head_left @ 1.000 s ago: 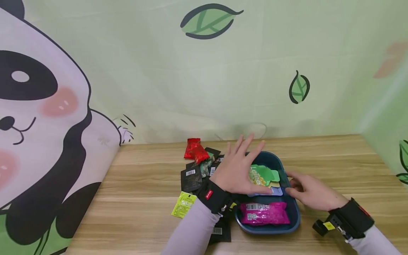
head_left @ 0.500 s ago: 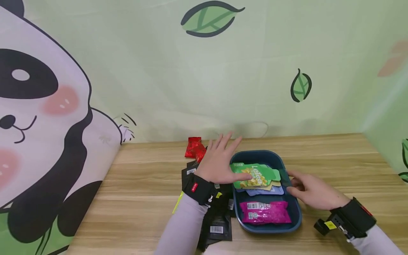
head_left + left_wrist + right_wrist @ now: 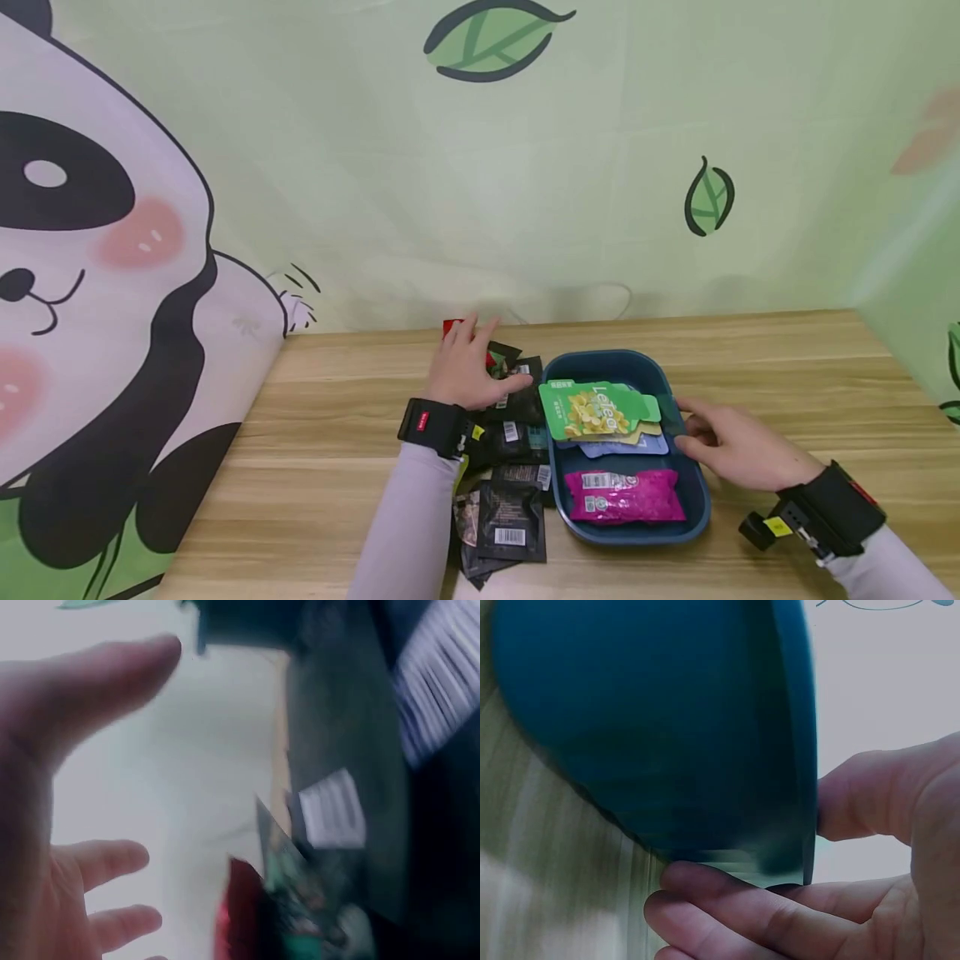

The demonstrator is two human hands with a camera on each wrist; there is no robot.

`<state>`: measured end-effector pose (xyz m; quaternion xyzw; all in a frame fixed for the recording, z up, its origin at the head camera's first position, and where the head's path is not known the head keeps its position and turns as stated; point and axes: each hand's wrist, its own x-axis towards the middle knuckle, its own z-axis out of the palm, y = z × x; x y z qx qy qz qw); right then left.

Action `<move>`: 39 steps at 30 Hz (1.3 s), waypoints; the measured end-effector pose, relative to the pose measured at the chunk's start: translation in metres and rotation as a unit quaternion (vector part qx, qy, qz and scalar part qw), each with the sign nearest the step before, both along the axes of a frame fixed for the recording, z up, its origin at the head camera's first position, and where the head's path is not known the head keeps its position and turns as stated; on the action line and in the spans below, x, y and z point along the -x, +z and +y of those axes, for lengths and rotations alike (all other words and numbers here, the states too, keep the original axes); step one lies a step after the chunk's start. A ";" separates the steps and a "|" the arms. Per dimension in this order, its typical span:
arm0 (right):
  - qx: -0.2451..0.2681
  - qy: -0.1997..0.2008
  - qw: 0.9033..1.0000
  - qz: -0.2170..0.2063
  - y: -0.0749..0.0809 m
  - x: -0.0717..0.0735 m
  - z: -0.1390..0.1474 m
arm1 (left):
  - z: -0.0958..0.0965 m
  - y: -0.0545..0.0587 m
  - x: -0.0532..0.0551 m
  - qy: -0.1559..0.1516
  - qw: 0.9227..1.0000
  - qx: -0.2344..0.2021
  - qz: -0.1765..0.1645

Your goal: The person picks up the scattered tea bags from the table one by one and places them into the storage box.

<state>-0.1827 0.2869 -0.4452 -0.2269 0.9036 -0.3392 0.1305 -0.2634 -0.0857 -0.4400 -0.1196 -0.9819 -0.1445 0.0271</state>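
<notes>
My left hand (image 3: 467, 371), fingers spread, hovers over the black packets (image 3: 512, 521) left of the blue plastic bin (image 3: 702, 504). A red packet (image 3: 451, 326) shows behind its fingertips. Nothing lies in its grasp in the left wrist view, where the red packet (image 3: 236, 919) is below. My right hand (image 3: 738, 446) holds the bin's right side. In the right wrist view the thumb is at the rim and the other fingers lie against the outer wall (image 3: 652, 712). Inside the bin, a green pouch (image 3: 581, 412) tops a blue one (image 3: 626, 448), behind a pink packet (image 3: 624, 497).
The black packets overlap in a heap along the bin's left side, partly hidden by the left forearm (image 3: 408, 525). Wooden tabletop (image 3: 322, 467) extends around them. Behind stands a pale green printed backdrop (image 3: 360, 167), with a panda on the left.
My left hand has moved left, from above the bin to over the packets, uncovering the green pouch. The right hand stays at the bin's right side.
</notes>
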 end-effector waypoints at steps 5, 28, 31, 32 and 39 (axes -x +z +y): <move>-0.004 -0.002 1.000 -0.002 -0.001 0.000 -0.001 | -0.007 -0.016 0.006 0.055 0.998 -0.002 -0.003; 0.001 -0.001 1.000 -0.004 -0.001 0.000 0.000 | -0.008 -0.033 0.013 0.100 0.994 -0.010 0.048; 0.002 0.000 1.000 -0.004 -0.001 0.001 0.000 | -0.007 -0.032 0.013 0.111 0.993 -0.022 0.036; 0.002 0.001 1.000 -0.002 -0.001 0.001 0.000 | -0.007 -0.031 0.013 0.117 0.992 -0.026 0.031; -0.004 0.000 1.000 0.002 -0.001 0.000 0.000 | -0.004 -0.025 0.009 0.171 0.985 -0.035 0.005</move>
